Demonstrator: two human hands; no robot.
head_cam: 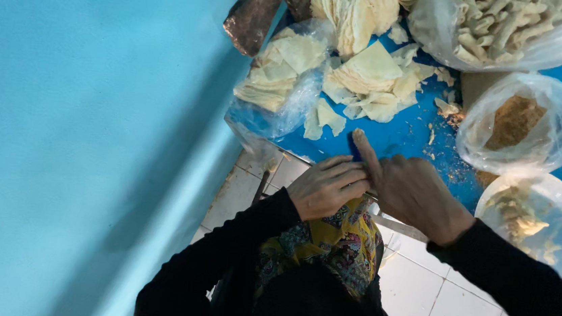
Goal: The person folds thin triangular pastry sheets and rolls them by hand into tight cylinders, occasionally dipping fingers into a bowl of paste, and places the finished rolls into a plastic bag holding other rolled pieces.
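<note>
My left hand [326,186] and my right hand [417,193] meet at the near edge of a blue table [398,131], fingers touching. The left hand's fingers lie curled together. The right index finger points out onto the table top. What lies under or between the hands is hidden. Just beyond them sits a heap of thin cream pastry sheets [369,77], some on the table and some in a clear plastic bag [281,77]. Both arms wear black sleeves, over a yellow patterned cloth [345,241] on my lap.
A clear bag of rolled pastry pieces [503,25] lies at the back right. A bag of brown crumbly filling [525,122] sits beside a white plate [536,218] with scraps. A light blue wall [80,133] fills the left. White floor tiles [431,300] are below.
</note>
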